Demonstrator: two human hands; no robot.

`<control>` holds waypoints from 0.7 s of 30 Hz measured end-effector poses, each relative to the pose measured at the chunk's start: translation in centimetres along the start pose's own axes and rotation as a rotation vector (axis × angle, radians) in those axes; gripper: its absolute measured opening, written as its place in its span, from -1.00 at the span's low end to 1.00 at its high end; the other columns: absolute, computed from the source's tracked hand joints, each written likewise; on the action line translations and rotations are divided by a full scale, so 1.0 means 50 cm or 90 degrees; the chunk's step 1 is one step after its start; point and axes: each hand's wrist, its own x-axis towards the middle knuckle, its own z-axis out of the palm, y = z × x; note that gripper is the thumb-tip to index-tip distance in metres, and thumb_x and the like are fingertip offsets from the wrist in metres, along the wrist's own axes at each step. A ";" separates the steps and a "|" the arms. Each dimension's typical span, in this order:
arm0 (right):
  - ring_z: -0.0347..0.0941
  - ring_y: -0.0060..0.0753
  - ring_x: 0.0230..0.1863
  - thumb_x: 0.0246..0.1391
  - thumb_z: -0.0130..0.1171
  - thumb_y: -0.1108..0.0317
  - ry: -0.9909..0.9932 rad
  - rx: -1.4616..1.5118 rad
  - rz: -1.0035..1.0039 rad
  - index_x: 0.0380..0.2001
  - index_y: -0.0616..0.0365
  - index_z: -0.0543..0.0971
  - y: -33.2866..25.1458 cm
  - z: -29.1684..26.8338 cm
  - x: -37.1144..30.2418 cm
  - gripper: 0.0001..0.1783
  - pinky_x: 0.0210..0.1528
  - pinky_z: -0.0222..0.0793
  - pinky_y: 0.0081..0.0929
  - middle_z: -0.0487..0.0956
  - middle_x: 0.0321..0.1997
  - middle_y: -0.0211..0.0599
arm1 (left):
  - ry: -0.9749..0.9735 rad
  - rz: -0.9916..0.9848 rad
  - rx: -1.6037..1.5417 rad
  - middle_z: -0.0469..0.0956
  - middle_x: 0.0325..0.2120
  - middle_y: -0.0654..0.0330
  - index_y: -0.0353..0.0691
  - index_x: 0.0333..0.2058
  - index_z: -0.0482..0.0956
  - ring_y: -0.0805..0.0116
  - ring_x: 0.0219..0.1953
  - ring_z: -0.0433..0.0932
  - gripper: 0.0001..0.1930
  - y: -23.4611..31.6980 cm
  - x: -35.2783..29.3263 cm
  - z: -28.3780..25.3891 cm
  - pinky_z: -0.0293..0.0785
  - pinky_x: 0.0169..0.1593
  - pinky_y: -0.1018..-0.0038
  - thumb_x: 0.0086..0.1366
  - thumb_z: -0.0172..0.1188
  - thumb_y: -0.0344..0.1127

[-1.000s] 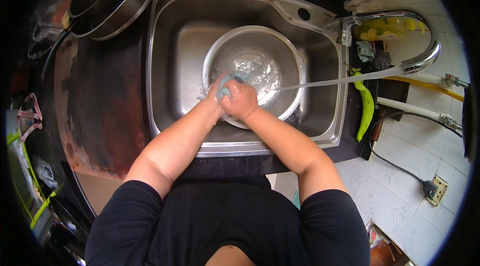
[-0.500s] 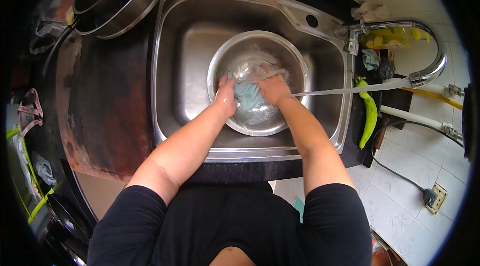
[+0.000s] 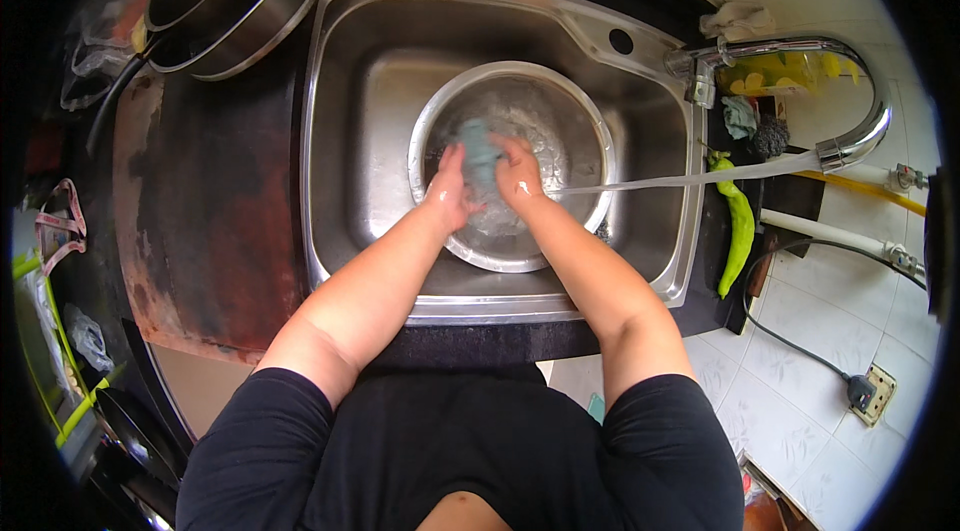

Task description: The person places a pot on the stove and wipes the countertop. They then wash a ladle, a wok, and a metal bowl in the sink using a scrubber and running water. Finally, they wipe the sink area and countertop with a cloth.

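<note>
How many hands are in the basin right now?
2: the left hand at the left of the blue cloth, the right hand at its right, both within the basin's rim. Motion blurs some fingertips, but no other hand shows.

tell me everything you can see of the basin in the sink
The round basin looks like shiny silvery metal, with a pale rim. It sits open side up in the sink, holding rippling water; a stream from the tap enters over its right rim. Both hands are within its rim, a blurred pale-blue cloth between them.
</note>
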 end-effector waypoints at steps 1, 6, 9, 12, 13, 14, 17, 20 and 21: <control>0.33 -0.06 -0.08 -0.27 -0.05 0.58 -0.021 0.070 -0.065 -0.31 0.07 0.55 -0.032 0.003 -0.011 -0.63 -0.01 0.27 -0.36 0.41 -0.20 -0.12 | -0.085 -0.030 -0.072 0.20 0.13 0.16 -0.03 0.12 0.16 0.16 0.13 0.21 -0.40 0.005 0.007 -0.012 0.01 0.14 -0.03 0.21 -0.10 0.17; 0.39 -0.15 -0.40 -0.32 0.06 0.45 -0.122 0.077 -0.235 -0.68 0.02 0.47 -0.249 -0.037 -0.084 -0.95 -0.36 0.33 -0.31 0.39 -0.45 -0.31 | -0.142 -0.077 -0.154 0.45 -0.20 0.10 -0.18 0.01 0.28 0.22 -0.12 0.43 -0.42 0.027 -0.019 -0.014 0.37 -0.04 0.25 0.15 0.02 0.12; 0.40 -0.16 -0.50 -0.28 0.09 0.40 -0.086 -0.016 -0.240 -0.67 0.02 0.47 -0.238 -0.016 -0.086 -0.99 -0.46 0.32 -0.30 0.42 -0.54 -0.32 | -0.193 0.010 -0.045 0.49 -0.34 0.13 -0.21 -0.12 0.38 0.28 -0.26 0.49 -0.55 0.004 0.019 -0.048 0.45 -0.14 0.34 0.18 0.04 0.03; 0.41 -0.12 -0.53 -0.22 0.11 0.34 -0.027 -0.083 -0.242 -0.63 0.03 0.49 -0.175 0.000 -0.062 -0.95 -0.50 0.33 -0.28 0.44 -0.58 -0.29 | -0.174 -0.154 -0.172 0.50 -0.43 0.15 -0.19 -0.32 0.47 0.28 -0.39 0.51 -0.66 0.008 0.023 -0.046 0.48 -0.25 0.30 0.23 -0.06 -0.01; 0.41 -0.11 -0.53 -0.20 0.12 0.31 -0.011 -0.096 -0.248 -0.62 0.03 0.49 -0.149 -0.001 -0.048 -0.93 -0.50 0.33 -0.26 0.45 -0.59 -0.28 | -0.120 -0.123 -0.156 0.51 -0.44 0.16 -0.18 -0.33 0.47 0.27 -0.41 0.51 -0.65 0.001 0.028 -0.043 0.49 -0.26 0.30 0.22 -0.06 0.00; 0.41 -0.10 -0.52 -0.18 0.10 0.30 -0.022 -0.117 -0.230 -0.61 0.04 0.49 -0.113 -0.005 -0.034 -0.91 -0.49 0.34 -0.26 0.46 -0.57 -0.27 | -0.068 -0.091 -0.139 0.51 -0.46 0.16 -0.18 -0.33 0.47 0.26 -0.42 0.52 -0.65 -0.008 0.033 -0.029 0.49 -0.27 0.30 0.22 -0.06 0.00; 0.42 -0.14 -0.28 -0.07 0.02 0.23 -0.121 -0.300 -0.063 -0.52 0.05 0.51 -0.009 -0.052 0.016 -0.83 -0.29 0.36 -0.20 0.48 -0.32 -0.26 | 0.024 -0.040 -0.054 0.31 -0.03 0.05 -0.24 -0.01 0.27 0.13 -0.02 0.34 -0.48 -0.008 0.010 0.007 0.24 0.03 0.13 0.21 -0.05 0.04; 0.26 -0.10 0.04 -0.02 -0.02 0.18 0.152 -0.452 -0.018 -0.31 0.10 0.49 0.046 -0.055 0.022 -0.73 -0.07 0.27 -0.17 0.34 0.03 -0.21 | 0.049 -0.059 0.041 -0.34 0.28 0.11 -0.13 0.25 -0.26 0.07 0.30 -0.27 -0.22 0.003 -0.020 0.022 -0.32 0.22 -0.02 0.22 -0.05 0.01; 0.18 -0.10 0.10 -0.02 -0.02 0.16 0.014 -0.527 -0.074 -0.25 0.09 0.47 0.049 -0.049 0.011 -0.69 -0.01 0.21 -0.15 0.28 0.09 -0.21 | 0.048 -0.030 0.063 -0.31 0.28 0.12 -0.08 0.25 -0.23 0.07 0.30 -0.25 -0.25 0.004 -0.018 0.013 -0.29 0.21 -0.03 0.22 -0.04 0.00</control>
